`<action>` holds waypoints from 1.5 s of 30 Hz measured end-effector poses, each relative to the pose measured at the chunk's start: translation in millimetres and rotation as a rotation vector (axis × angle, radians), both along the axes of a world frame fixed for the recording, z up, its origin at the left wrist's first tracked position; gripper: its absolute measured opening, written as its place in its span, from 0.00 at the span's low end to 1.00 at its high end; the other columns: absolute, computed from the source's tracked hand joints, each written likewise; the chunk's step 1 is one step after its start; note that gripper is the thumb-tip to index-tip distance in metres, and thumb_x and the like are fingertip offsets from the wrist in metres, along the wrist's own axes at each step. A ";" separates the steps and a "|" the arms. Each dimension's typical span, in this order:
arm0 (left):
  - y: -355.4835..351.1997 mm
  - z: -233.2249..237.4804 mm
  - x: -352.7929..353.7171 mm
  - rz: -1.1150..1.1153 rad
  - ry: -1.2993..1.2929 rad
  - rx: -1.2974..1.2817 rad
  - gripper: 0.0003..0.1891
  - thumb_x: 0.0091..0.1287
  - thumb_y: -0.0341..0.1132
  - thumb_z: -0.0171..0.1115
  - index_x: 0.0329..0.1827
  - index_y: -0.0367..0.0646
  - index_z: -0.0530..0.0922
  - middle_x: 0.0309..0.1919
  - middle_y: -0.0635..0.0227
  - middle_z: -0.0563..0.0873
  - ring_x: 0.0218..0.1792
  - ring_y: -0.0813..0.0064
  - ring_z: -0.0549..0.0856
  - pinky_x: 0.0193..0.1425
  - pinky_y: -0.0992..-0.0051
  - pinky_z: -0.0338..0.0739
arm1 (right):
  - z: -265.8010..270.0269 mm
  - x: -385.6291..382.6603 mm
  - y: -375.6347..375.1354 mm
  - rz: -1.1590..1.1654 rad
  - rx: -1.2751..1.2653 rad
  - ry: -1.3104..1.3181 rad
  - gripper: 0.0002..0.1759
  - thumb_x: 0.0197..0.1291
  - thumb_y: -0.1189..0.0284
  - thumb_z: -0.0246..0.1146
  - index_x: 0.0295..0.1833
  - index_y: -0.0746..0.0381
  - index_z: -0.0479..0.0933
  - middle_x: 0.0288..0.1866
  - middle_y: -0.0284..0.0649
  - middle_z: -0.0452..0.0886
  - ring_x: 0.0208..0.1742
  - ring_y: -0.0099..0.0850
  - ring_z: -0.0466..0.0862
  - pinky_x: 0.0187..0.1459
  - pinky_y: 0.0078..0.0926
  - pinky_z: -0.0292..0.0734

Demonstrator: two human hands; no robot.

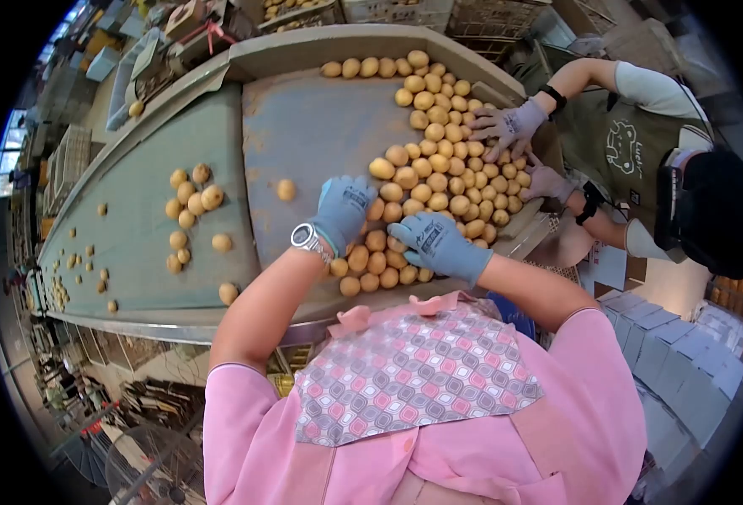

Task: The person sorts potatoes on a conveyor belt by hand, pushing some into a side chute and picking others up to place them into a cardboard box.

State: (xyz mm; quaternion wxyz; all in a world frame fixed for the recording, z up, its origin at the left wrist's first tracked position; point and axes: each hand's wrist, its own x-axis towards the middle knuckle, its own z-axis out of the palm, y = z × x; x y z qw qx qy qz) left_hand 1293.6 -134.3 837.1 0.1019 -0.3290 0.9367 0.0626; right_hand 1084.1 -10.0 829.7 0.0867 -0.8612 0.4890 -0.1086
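Pink shirt (472,454) — potatoes (456,167) half-hidden behind gloves (443,244)

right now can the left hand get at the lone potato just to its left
Probably yes: the left hand is close to the lone potato, and only bare surface shows between them, with nothing visible blocking the way.
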 end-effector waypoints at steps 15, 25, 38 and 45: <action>34.2 50.4 81.7 0.275 0.784 0.134 0.25 0.70 0.30 0.74 0.71 0.50 0.83 0.54 0.59 0.88 0.52 0.54 0.89 0.57 0.59 0.86 | 11.8 -32.9 -139.0 -0.189 0.012 0.422 0.21 0.69 0.63 0.73 0.65 0.56 0.87 0.59 0.36 0.91 0.52 0.40 0.91 0.53 0.39 0.88; 78.5 69.8 148.1 0.459 0.871 -0.106 0.29 0.74 0.32 0.72 0.79 0.41 0.79 0.73 0.52 0.83 0.77 0.47 0.77 0.82 0.53 0.71 | -0.7 53.0 -132.8 -0.182 1.455 -1.571 0.14 0.79 0.66 0.64 0.63 0.61 0.82 0.58 0.41 0.88 0.52 0.32 0.89 0.52 0.31 0.89; 127.6 51.4 259.5 0.749 0.786 -0.289 0.18 0.80 0.28 0.62 0.71 0.38 0.85 0.69 0.55 0.88 0.73 0.51 0.82 0.78 0.55 0.74 | 6.5 74.0 -29.9 0.746 -0.224 0.105 0.30 0.70 0.65 0.69 0.77 0.44 0.77 0.78 0.35 0.79 0.78 0.38 0.79 0.82 0.52 0.71; 112.1 57.7 276.9 0.722 0.900 -0.232 0.18 0.78 0.27 0.63 0.68 0.38 0.87 0.66 0.54 0.89 0.69 0.48 0.85 0.75 0.52 0.77 | 3.7 108.0 -64.6 0.072 -0.350 -0.112 0.18 0.68 0.71 0.67 0.62 0.51 0.86 0.75 0.39 0.81 0.71 0.37 0.84 0.69 0.48 0.78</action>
